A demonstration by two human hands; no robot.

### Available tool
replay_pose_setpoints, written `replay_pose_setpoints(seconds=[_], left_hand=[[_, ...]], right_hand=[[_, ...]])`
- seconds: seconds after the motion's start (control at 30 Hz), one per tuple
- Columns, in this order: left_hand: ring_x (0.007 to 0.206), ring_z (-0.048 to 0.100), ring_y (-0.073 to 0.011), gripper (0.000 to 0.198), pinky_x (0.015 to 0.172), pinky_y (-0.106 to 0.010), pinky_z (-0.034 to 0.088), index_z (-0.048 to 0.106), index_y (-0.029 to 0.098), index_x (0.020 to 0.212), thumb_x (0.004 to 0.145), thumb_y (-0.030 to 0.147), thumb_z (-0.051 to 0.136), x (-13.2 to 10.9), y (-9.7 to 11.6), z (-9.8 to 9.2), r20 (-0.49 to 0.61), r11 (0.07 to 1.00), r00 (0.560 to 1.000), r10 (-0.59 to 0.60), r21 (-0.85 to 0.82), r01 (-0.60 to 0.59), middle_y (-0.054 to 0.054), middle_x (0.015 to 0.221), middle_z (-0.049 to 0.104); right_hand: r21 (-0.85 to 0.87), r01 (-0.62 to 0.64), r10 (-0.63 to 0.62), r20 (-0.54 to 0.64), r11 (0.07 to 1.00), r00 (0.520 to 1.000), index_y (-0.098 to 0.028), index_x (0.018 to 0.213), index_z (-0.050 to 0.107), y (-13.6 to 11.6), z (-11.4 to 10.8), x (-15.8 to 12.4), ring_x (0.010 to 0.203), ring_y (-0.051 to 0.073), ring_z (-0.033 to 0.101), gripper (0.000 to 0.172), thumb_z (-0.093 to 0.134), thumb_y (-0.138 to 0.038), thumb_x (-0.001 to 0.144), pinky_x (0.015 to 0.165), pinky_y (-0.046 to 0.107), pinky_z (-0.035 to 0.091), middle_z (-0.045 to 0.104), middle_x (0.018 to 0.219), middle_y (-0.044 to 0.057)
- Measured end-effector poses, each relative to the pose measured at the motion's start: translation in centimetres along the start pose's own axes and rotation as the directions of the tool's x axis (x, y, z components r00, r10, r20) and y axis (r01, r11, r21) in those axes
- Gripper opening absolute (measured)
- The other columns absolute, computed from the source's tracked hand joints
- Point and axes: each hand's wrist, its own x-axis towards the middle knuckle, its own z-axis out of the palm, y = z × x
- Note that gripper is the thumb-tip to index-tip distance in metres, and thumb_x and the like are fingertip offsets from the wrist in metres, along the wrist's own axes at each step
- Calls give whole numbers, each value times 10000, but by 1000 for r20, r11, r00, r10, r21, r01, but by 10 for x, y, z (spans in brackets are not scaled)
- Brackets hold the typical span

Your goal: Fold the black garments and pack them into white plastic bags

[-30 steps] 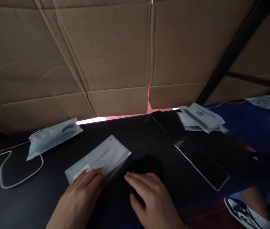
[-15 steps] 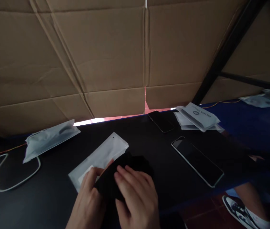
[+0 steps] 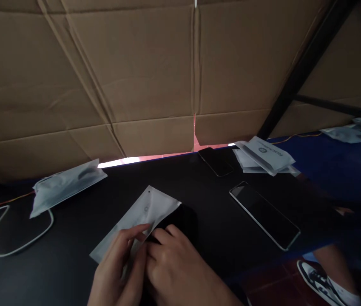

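Note:
A white translucent plastic pouch [image 3: 135, 214] lies slanted on the black tabletop in front of me. My left hand [image 3: 119, 259] pinches the pouch near its right edge, thumb and fingers bent over it. Close against it, my right hand [image 3: 174, 259] has its fingers curled at that same edge, over a soft-looking black item [image 3: 172, 219]. Most of this item is hidden under the right hand and blends into the dark table, so I cannot tell whether part of it is inside the pouch.
A phone [image 3: 265, 214] lies to the right, with a dark phone [image 3: 216, 161] behind it. Stacked printed pouches [image 3: 265, 155] sit at the back right. A filled pouch [image 3: 68, 185] and a white cable [image 3: 24, 250] are at left. Cardboard [image 3: 129, 76] stands behind. A person's shoe [image 3: 319, 280] shows below right.
The black item, held up between both hands before, is now low at the pouch's right edge. My left hand has shifted onto the pouch, and my right hand's fingers have curled in.

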Motion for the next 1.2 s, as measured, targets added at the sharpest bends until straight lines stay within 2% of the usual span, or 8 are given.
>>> replay_pose_setpoints(seconds=[0.13, 0.23, 0.37, 0.5, 0.67, 0.8, 1.0, 1.2], left_hand=[[1250, 777, -215, 341, 983, -299, 675, 673, 399, 1397, 1075, 432, 564, 8, 0, -19, 111, 968, 976, 188, 146, -204, -4, 1439, 744], [1442, 653, -279, 473, 1071, -451, 641, 549, 461, 1565, 1098, 411, 497, 12, -13, -29, 165, 912, 958, 236, 302, -277, 11, 1640, 606], [1567, 499, -327, 606, 1136, -624, 542, 252, 478, 1713, 1132, 357, 377, 12, -35, -28, 327, 861, 921, 210, 384, -333, 15, 1724, 489], [1608, 381, -342, 635, 1153, -693, 452, 139, 422, 1744, 1140, 322, 307, 8, -42, -19, 365, 826, 891, 268, 390, -408, -19, 1738, 450], [1599, 372, -355, 672, 1165, -697, 428, 66, 352, 1760, 1144, 369, 334, 6, -44, -6, 294, 833, 924, 244, 425, -355, -87, 1743, 435], [1602, 367, -361, 693, 1176, -696, 407, 23, 311, 1763, 1146, 386, 328, 2, -41, 0, 276, 832, 925, 259, 422, -359, -127, 1752, 403], [1638, 316, -358, 698, 1184, -651, 421, 88, 273, 1765, 1142, 508, 297, -3, -31, -6, 420, 811, 856, 302, 358, -462, -114, 1786, 338], [1582, 404, -389, 744, 1084, -617, 526, 123, 242, 1765, 1124, 597, 256, -3, -28, -11, 395, 767, 842, 368, 383, -515, -150, 1748, 396]], right_hand=[[114, -116, 118, -14, 987, 993, -186, 1208, 766, -2, 0, -2, 1240, 279, 655, 270, 577, -347, 1101, 1186, 466, 466, 819, 1159, 69], [163, -182, 190, -36, 970, 981, -171, 1262, 743, -6, 8, -1, 1236, 276, 665, 278, 561, -239, 1063, 1155, 461, 496, 801, 1241, 81], [264, -121, 134, -32, 957, 990, -156, 1089, 783, -1, 7, -4, 1255, 227, 683, 178, 628, -187, 1006, 1224, 359, 448, 826, 1137, 62], [384, -51, 101, -112, 922, 989, -214, 1314, 754, 15, -6, -21, 1392, 131, 629, 296, 617, -175, 1055, 1262, 240, 388, 784, 1370, -23], [226, -275, 301, -92, 935, 949, -257, 1423, 723, 31, -12, -45, 1558, 323, 455, 387, 666, -393, 1065, 1320, 585, 329, 677, 1538, 17], [294, -248, 243, 55, 923, 969, -269, 1513, 650, 28, -13, -44, 1640, 261, 335, 483, 692, -452, 1067, 1389, 476, 202, 584, 1642, -30], [348, -29, 35, -11, 937, 999, -155, 1262, 772, 18, -10, -26, 1530, 137, 497, 283, 557, -302, 1151, 1373, 282, 142, 781, 1341, 45], [311, -118, 173, -154, 943, 973, -171, 1351, 752, 13, 26, -13, 1438, 229, 598, 343, 621, -287, 1056, 1357, 378, 241, 762, 1403, 83]])
